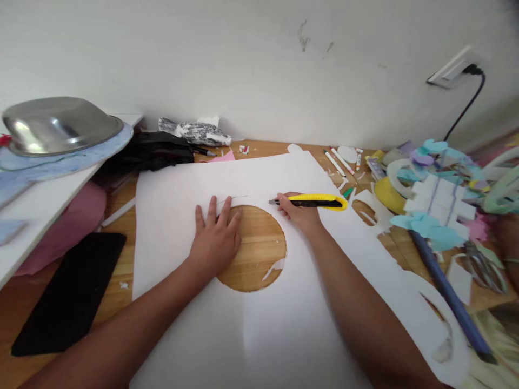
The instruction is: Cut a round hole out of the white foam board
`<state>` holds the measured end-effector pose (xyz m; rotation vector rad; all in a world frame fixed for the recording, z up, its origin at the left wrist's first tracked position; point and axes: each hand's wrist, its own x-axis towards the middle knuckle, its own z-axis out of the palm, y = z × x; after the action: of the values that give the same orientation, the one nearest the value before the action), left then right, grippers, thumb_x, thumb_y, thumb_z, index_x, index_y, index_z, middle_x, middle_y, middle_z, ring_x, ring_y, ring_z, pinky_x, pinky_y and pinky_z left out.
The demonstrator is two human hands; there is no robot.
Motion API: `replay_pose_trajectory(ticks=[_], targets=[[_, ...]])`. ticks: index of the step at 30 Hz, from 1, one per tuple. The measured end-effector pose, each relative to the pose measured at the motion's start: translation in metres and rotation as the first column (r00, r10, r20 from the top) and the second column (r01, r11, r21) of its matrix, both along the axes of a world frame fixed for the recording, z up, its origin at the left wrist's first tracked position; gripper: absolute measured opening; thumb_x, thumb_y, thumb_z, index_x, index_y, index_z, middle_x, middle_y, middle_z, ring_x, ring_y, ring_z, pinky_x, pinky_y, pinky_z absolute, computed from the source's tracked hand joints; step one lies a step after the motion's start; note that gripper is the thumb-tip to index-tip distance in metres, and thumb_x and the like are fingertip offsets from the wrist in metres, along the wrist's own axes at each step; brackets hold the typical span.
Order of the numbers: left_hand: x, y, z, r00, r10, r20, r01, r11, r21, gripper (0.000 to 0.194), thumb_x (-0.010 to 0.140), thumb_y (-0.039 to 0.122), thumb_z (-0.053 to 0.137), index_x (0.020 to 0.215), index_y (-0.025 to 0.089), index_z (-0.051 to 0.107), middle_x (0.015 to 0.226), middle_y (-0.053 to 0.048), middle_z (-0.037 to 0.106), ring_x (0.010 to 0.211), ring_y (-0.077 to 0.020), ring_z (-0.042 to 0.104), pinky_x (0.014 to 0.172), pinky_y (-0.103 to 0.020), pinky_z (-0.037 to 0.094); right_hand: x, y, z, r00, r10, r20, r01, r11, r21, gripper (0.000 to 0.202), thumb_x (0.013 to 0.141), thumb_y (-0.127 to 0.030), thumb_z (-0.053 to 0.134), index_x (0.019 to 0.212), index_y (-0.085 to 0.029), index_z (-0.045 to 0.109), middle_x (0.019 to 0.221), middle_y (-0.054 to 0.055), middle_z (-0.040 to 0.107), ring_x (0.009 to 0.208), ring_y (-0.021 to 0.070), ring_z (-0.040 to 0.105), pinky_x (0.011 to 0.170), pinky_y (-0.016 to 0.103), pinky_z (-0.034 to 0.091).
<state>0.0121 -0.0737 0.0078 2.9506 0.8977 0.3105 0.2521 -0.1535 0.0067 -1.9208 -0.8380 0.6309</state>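
Observation:
A large white sheet [178, 189] lies on the wooden table [259, 243], which shows through a round hole cut in it. My left hand [217, 232] is flat with fingers spread on the sheet, at the hole's left edge. Above the hole runs a thin curved line. My right hand [300, 213] grips a yellow and black utility knife [320, 202], its blade end pointing left, close to the sheet at the hole's upper right. A small paper scrap [278, 266] rests inside the hole.
A metal bowl [62, 127] sits on a white shelf at the left, above a black slab [73, 292]. Markers [343, 161] and paper scraps lie at the back right. Paper crafts [438, 200] and a dark blue rod [450, 297] crowd the right, beside scissors [484, 267].

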Motion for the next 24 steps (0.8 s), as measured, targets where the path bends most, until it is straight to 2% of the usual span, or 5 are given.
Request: replay_pose_trajectory(ticks=[6, 12, 20, 24], targets=[[0.000, 0.000, 0.000, 1.000, 0.003, -0.006, -0.003, 1.000, -0.026, 0.052, 0.096, 0.028, 0.043, 0.146, 0.018, 0.052, 0.162, -0.013, 0.030, 0.149, -0.0465, 0.020, 0.114, -0.074, 0.016, -0.002, 0.000, 0.005, 1.000, 0.009, 0.028, -0.008, 0.999, -0.047, 0.038, 0.084, -0.059, 0.059, 0.080, -0.022, 0.069, 0.064, -0.001, 0.064, 0.056, 0.0142, 0.056, 0.055, 0.027, 0.046], [0.001, 0.000, 0.000, 1.000, -0.001, -0.005, 0.001, 1.000, -0.020, 0.052, 0.096, 0.027, 0.041, 0.146, 0.018, 0.052, 0.162, -0.013, 0.030, 0.149, -0.0469, 0.019, 0.113, -0.075, 0.015, -0.012, 0.004, 0.010, 0.986, 0.040, 0.162, -0.040, 0.999, -0.004, 0.039, 0.088, -0.050, 0.055, 0.061, -0.021, 0.057, 0.057, -0.002, 0.056, 0.058, 0.0130, 0.052, 0.059, 0.025, 0.042], [0.001, 0.000, 0.000, 1.000, 0.000, -0.024, -0.001, 1.000, -0.021, 0.053, 0.096, 0.028, 0.042, 0.147, 0.019, 0.050, 0.163, -0.013, 0.029, 0.149, -0.0477, 0.019, 0.112, -0.076, 0.015, -0.010, 0.000, 0.007, 0.996, -0.049, 0.078, 0.047, 0.999, 0.024, 0.038, 0.085, -0.055, 0.059, 0.073, -0.020, 0.066, 0.061, 0.000, 0.063, 0.056, 0.0135, 0.056, 0.056, 0.025, 0.045], [0.001, 0.000, 0.001, 1.000, 0.002, -0.030, -0.003, 0.999, -0.033, 0.053, 0.096, 0.029, 0.043, 0.147, 0.019, 0.050, 0.163, -0.013, 0.029, 0.149, -0.0472, 0.019, 0.112, -0.076, 0.015, -0.005, 0.000, 0.003, 0.996, -0.081, 0.034, 0.079, 0.995, 0.068, 0.038, 0.084, -0.055, 0.061, 0.075, -0.019, 0.068, 0.058, -0.001, 0.062, 0.051, 0.0128, 0.055, 0.054, 0.026, 0.044]])
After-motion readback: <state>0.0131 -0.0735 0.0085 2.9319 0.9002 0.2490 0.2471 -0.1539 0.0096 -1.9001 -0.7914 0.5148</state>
